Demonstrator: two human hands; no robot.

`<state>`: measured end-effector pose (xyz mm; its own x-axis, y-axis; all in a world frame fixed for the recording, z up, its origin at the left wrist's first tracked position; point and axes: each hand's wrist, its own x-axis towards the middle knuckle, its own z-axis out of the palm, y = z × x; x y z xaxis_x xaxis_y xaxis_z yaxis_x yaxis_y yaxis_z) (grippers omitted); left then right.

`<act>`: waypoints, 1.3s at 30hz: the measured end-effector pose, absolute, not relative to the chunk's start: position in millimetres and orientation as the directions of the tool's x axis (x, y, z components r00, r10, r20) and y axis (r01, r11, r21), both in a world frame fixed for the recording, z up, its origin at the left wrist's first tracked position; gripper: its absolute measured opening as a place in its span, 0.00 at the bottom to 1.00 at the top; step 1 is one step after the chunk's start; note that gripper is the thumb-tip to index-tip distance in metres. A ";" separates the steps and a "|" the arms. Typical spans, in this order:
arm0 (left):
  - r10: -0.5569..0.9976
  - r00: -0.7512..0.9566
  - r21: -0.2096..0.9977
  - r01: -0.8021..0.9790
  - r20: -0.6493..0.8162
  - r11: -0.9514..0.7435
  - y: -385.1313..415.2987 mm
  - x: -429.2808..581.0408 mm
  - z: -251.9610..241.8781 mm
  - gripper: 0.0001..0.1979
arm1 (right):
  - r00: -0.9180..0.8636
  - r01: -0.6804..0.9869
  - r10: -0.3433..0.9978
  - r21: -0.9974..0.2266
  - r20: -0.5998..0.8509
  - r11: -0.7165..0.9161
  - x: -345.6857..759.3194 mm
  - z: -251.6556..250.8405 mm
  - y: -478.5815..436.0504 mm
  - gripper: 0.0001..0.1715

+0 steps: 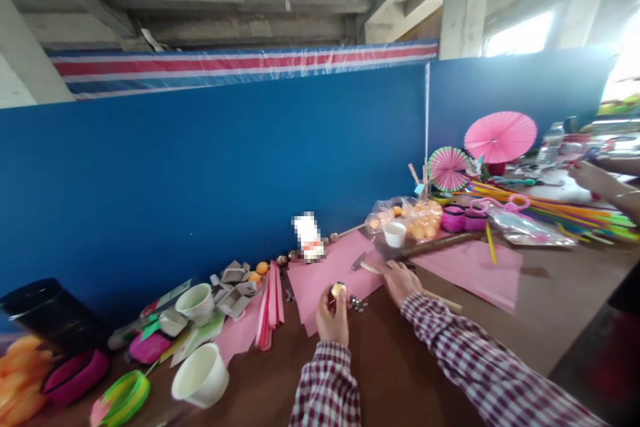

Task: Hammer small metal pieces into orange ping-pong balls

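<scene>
My left hand is closed round a small pale yellow ball, held upright just above the brown table. My right hand reaches forward over the edge of a pink paper sheet, fingers curled down near a thin wooden stick and a small tool; whether it grips anything is hidden. A little pile of small metal pieces lies between the two hands. Both sleeves are plaid red and white.
White cups, folded pink paper, a bag of orange balls, pink paper fans, coloured sticks and another pink sheet crowd the table. A blue partition backs it. Another person's hand works at far right.
</scene>
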<state>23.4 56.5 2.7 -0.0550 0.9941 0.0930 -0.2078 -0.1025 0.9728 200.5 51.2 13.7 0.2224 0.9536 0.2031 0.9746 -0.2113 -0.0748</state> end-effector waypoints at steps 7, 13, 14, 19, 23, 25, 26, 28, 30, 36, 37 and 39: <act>0.995 -0.087 0.983 -0.172 0.044 -0.059 54.8 28.4 3.0 0.25 | 0.172 0.984 0.953 -0.096 0.248 -0.152 205.9 7.6 52.9 0.20; 0.993 -0.115 0.981 -0.190 0.001 -0.022 52.0 29.4 8.5 0.26 | 0.153 0.985 0.952 -0.117 0.264 -0.126 207.8 6.0 53.9 0.22; 0.993 -0.114 0.982 -0.190 -0.002 -0.019 51.9 29.0 9.2 0.26 | 0.151 0.985 0.953 -0.123 0.262 -0.122 208.1 6.1 54.1 0.23; 0.993 -0.120 0.984 -0.177 -0.007 -0.015 51.3 27.0 10.8 0.25 | 0.150 0.984 0.958 -0.127 0.245 -0.122 208.0 9.4 53.8 0.24; 0.988 -0.154 0.980 -0.196 -0.009 -0.022 50.6 30.0 9.3 0.26 | 0.153 0.984 0.958 -0.126 0.244 -0.125 205.5 15.4 51.4 0.22; 0.983 -0.182 0.976 -0.215 -0.013 -0.027 50.5 32.3 8.0 0.27 | 0.157 0.983 0.960 -0.131 0.233 -0.129 204.2 18.2 50.3 0.20; 0.982 -0.191 0.975 -0.220 -0.016 -0.027 50.5 33.2 7.5 0.27 | 0.156 0.983 0.961 -0.133 0.228 -0.128 203.6 19.2 50.0 0.20; 0.980 -0.197 0.976 -0.216 -0.014 -0.029 50.6 33.9 7.5 0.27 | 0.155 0.983 0.962 -0.137 0.227 -0.126 202.9 20.5 49.7 0.19; 0.982 -0.188 0.979 -0.201 -0.005 -0.033 50.4 32.7 9.0 0.27 | 0.156 0.982 0.961 -0.139 0.227 -0.126 202.8 20.5 49.9 0.19; 0.994 -0.105 0.983 -0.186 -0.023 0.003 50.6 26.7 13.3 0.26 | 0.168 0.982 0.951 -0.132 0.259 -0.137 205.5 15.6 53.0 0.19; 0.993 -0.112 0.983 -0.184 -0.024 0.003 51.0 26.3 12.4 0.26 | 0.172 0.982 0.947 -0.128 0.270 -0.142 206.3 14.8 53.8 0.20; 0.993 -0.121 0.983 -0.183 -0.020 -0.003 52.1 26.0 9.6 0.26 | 0.170 0.983 0.945 -0.117 0.278 -0.142 207.9 13.3 55.6 0.22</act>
<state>26.0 52.1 9.6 -0.1206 0.9925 -0.0198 -0.1833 -0.0027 0.9830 207.9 55.6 13.3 0.1700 0.9453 0.2783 0.9829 -0.1424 -0.1167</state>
